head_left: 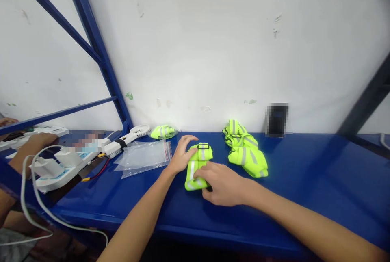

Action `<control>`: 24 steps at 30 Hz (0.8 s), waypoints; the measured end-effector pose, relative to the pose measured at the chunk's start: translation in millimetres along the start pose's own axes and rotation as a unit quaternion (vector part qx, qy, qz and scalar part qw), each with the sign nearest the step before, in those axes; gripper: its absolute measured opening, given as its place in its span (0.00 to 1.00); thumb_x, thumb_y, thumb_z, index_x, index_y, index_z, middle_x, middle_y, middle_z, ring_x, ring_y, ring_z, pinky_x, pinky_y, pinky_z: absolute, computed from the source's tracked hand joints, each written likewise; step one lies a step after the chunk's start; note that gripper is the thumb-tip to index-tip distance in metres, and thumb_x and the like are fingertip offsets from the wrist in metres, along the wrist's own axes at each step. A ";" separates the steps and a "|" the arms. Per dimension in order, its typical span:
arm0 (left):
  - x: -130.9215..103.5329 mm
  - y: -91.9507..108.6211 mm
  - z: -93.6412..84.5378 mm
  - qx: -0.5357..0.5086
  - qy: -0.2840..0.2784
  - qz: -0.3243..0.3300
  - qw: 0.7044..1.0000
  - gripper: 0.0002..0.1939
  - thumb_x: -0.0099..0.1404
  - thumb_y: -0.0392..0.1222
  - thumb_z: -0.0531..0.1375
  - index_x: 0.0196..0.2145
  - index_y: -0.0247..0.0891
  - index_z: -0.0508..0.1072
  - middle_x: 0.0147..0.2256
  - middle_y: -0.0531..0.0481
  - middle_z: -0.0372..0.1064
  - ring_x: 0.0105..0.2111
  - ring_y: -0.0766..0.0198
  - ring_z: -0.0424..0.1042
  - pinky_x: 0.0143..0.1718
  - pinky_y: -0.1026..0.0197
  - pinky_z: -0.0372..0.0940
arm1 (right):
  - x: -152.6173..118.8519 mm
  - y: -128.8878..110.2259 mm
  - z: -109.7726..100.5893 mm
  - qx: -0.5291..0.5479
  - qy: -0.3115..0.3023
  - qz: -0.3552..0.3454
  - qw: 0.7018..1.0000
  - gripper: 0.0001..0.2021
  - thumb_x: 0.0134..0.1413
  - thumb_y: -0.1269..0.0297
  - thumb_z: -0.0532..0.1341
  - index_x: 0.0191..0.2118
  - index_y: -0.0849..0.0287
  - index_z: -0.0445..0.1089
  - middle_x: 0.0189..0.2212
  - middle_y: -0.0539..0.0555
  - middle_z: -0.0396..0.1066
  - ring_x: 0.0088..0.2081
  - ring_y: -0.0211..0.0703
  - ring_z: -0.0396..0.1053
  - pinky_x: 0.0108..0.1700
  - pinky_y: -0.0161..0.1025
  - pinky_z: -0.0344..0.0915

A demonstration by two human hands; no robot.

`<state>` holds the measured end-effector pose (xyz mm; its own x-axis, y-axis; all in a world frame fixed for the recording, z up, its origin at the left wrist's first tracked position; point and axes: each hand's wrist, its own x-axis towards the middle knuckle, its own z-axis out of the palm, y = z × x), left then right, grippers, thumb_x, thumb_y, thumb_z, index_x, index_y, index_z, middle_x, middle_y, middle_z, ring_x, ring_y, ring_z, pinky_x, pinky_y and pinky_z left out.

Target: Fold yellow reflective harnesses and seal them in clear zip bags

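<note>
A neon yellow reflective strap [203, 154] with grey-white stripes and a black buckle lies partly folded on the blue table. My left hand [183, 154] rests at its upper left side, thumb on the fabric and fingers spread. Curled fingers of my right hand [221, 182] grip the strap's lower folded part. To the right, a loose heap of similar neon straps [248, 156] lies on the table. Another small neon bundle [163, 132] sits near the wall, behind clear zip bags [146, 156].
A white power strip [65, 170] with plugs and cables lies at the left, near a small white fan [140, 131]. Another person's arm [33, 148] is at the far left. A blurred dark object [277, 120] leans on the wall. Blue frame bars [100, 57] rise at the left.
</note>
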<state>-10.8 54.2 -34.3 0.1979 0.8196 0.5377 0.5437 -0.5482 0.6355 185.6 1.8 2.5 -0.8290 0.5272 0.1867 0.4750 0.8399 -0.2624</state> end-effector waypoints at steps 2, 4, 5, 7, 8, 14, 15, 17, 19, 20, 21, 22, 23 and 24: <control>-1.1 1.9 -4.3 0.004 -0.135 0.017 0.991 0.19 0.62 0.42 0.57 0.52 0.41 0.68 0.51 0.45 0.65 0.52 0.53 0.63 0.55 0.51 0.57 | -9.9 2.3 -18.1 0.146 -0.066 -0.024 0.987 0.18 0.58 0.60 0.56 0.54 0.52 0.66 0.35 0.52 0.73 0.34 0.43 0.71 0.38 0.40 0.66; -2.8 3.5 -6.0 0.021 -0.222 0.022 0.975 0.25 0.61 0.46 0.59 0.55 0.42 0.65 0.51 0.44 0.64 0.53 0.52 0.62 0.57 0.48 0.56 | -12.7 11.1 -29.2 0.247 -0.023 0.023 0.969 0.19 0.64 0.62 0.48 0.58 0.53 0.62 0.36 0.52 0.73 0.29 0.39 0.70 0.33 0.37 0.66; -3.5 3.9 -6.1 0.034 -0.239 0.021 0.970 0.29 0.59 0.46 0.61 0.57 0.42 0.64 0.52 0.44 0.63 0.54 0.50 0.61 0.58 0.46 0.55 | -12.1 16.7 -30.8 0.244 0.031 0.051 0.968 0.20 0.64 0.65 0.46 0.59 0.54 0.61 0.38 0.54 0.72 0.30 0.39 0.71 0.33 0.38 0.67; -4.3 4.1 -5.7 0.062 -0.241 0.017 0.968 0.35 0.54 0.44 0.64 0.59 0.41 0.63 0.53 0.42 0.61 0.55 0.48 0.59 0.58 0.44 0.54 | -9.6 27.9 -27.2 0.156 0.128 0.065 0.977 0.23 0.59 0.72 0.49 0.59 0.56 0.61 0.45 0.58 0.69 0.41 0.45 0.71 0.43 0.44 0.68; -4.1 4.1 -5.5 0.068 -0.236 0.013 0.969 0.35 0.52 0.42 0.64 0.58 0.41 0.64 0.52 0.42 0.61 0.54 0.48 0.60 0.58 0.44 0.54 | -8.2 32.8 -23.1 0.102 0.147 0.052 0.983 0.26 0.55 0.74 0.52 0.59 0.56 0.61 0.50 0.60 0.66 0.49 0.49 0.67 0.49 0.47 0.66; 0.4 7.4 -5.0 -0.113 -0.150 -0.065 0.980 0.30 0.60 0.45 0.59 0.60 0.37 0.62 0.54 0.43 0.65 0.51 0.51 0.66 0.53 0.51 0.61 | -3.7 46.0 1.1 0.170 0.114 0.058 0.977 0.37 0.49 0.72 0.59 0.66 0.53 0.50 0.56 0.61 0.61 0.50 0.53 0.66 0.50 0.51 0.64; 0.4 8.3 -4.3 -0.139 -0.138 -0.089 0.977 0.30 0.62 0.48 0.57 0.60 0.37 0.62 0.53 0.42 0.66 0.51 0.50 0.67 0.51 0.51 0.62 | -2.7 46.2 3.8 0.240 0.128 0.074 0.959 0.37 0.49 0.71 0.60 0.65 0.53 0.51 0.54 0.60 0.63 0.47 0.51 0.68 0.49 0.49 0.66; -0.8 9.8 -2.5 -0.156 -0.117 -0.125 0.973 0.28 0.66 0.53 0.53 0.60 0.38 0.62 0.53 0.42 0.67 0.50 0.50 0.68 0.51 0.51 0.62 | -0.1 45.5 9.0 0.392 0.151 0.107 0.901 0.34 0.47 0.69 0.62 0.62 0.53 0.56 0.50 0.56 0.68 0.44 0.47 0.69 0.47 0.45 0.67; -3.3 10.9 -1.1 -0.147 -0.089 -0.114 0.979 0.28 0.69 0.53 0.48 0.62 0.40 0.58 0.54 0.42 0.66 0.51 0.51 0.67 0.53 0.49 0.61 | 2.9 43.8 14.2 0.513 0.174 0.146 0.828 0.31 0.45 0.69 0.63 0.58 0.53 0.61 0.44 0.52 0.71 0.42 0.45 0.70 0.44 0.42 0.67; -4.7 11.6 -1.0 -0.135 -0.071 -0.083 0.985 0.29 0.69 0.53 0.47 0.64 0.41 0.54 0.56 0.41 0.64 0.53 0.51 0.66 0.55 0.48 0.59 | 4.5 42.7 16.6 0.555 0.191 0.169 0.792 0.28 0.44 0.69 0.63 0.55 0.54 0.63 0.41 0.51 0.71 0.40 0.44 0.70 0.43 0.40 0.68; -6.1 12.5 -1.3 -0.114 -0.052 -0.039 0.991 0.30 0.69 0.52 0.48 0.65 0.41 0.51 0.59 0.41 0.60 0.55 0.50 0.63 0.56 0.48 0.57 | 6.0 41.7 18.7 0.588 0.211 0.191 0.758 0.26 0.43 0.70 0.63 0.52 0.54 0.64 0.39 0.50 0.71 0.39 0.43 0.70 0.41 0.39 0.67; -7.2 13.8 -1.8 -0.086 -0.037 0.013 0.996 0.31 0.68 0.50 0.50 0.65 0.41 0.49 0.61 0.40 0.57 0.58 0.49 0.60 0.58 0.47 0.55 | 7.4 40.7 20.5 0.615 0.229 0.207 0.726 0.24 0.42 0.70 0.63 0.49 0.55 0.65 0.37 0.50 0.71 0.38 0.42 0.70 0.39 0.37 0.67; -8.1 15.4 -2.4 -0.050 -0.029 0.065 0.996 0.33 0.66 0.49 0.52 0.65 0.40 0.50 0.62 0.40 0.53 0.60 0.48 0.57 0.60 0.47 0.53 | 8.6 39.9 21.9 0.639 0.243 0.218 0.696 0.22 0.42 0.70 0.62 0.47 0.55 0.66 0.35 0.49 0.71 0.36 0.41 0.69 0.37 0.36 0.67; -8.8 17.0 -2.8 -0.011 -0.031 0.108 0.994 0.33 0.63 0.46 0.55 0.64 0.40 0.52 0.63 0.39 0.51 0.62 0.48 0.54 0.61 0.47 0.50 | 9.6 39.3 23.1 0.662 0.250 0.224 0.670 0.20 0.41 0.70 0.62 0.45 0.56 0.66 0.34 0.49 0.70 0.35 0.40 0.69 0.35 0.35 0.66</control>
<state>-5.6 37.2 -26.7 0.3586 0.6908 0.6278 0.4649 -0.7154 0.5216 189.5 36.8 -27.8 -0.3311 0.9435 0.0158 -0.3093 -0.0927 -0.9464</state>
